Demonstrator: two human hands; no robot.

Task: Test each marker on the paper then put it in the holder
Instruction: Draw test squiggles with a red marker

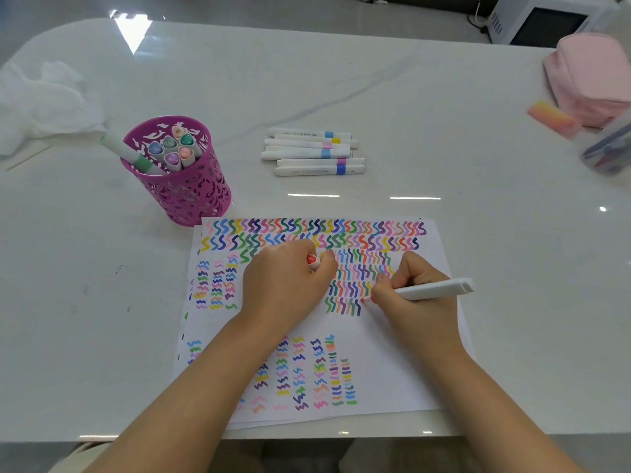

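White marble-patterned table [409,97], glossy, is filling most of the frame. Directly on it:
- Paper [392,363], covered in coloured squiggles, is lying at lower centre, on top of further sheets.
- Purple cut-out holder [184,196] is standing upright at centre left, just beside the paper's upper left corner.
- Six white markers [312,151] are lying side by side at upper centre.
- Crumpled white cloth [44,97] and a thin stick [29,158] are lying at upper left.
- Pink pouch [590,76], orange-pink block [551,118] and clear container [611,148] are sitting at upper right.

White marker [430,290], red tip on squiggle-covered paper [392,363]; purple holder [184,196] near its far-left corner
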